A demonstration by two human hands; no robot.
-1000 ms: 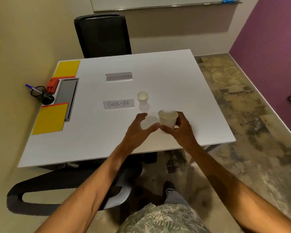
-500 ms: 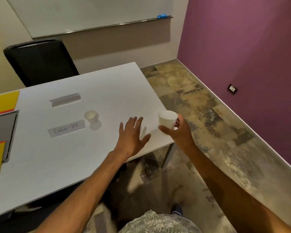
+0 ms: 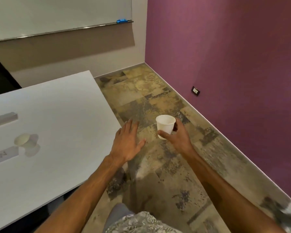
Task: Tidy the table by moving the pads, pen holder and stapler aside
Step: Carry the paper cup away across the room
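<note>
- Our right hand is closed around a white paper cup, thumb on the near side and fingers behind, holding it upright above the floor, clear of the table edge.
- Our left hand is empty and spread flat, palm down, hovering at the corner of the white table, just left of the cup.
- We judge this a side step: the cup appears to be on its way off the table, which is not one of the named moves.
- The pads, pen holder and stapler are not in view; they lie somewhere beyond the left edge of what we see, so we cannot say how they stand.
- Next, as we read it, the cup needs a place to go, and then we must turn left toward the table to find those items.
- Well left of our left hand a second small cup sits on the tabletop, with a paper label just beside it and a grey strip further away.
- The tabletop is plain white and mostly bare near our hands.
- Ahead of the hands runs mottled tile floor to a purple wall with a wall socket; a whiteboard hangs above the table's far side.
</note>
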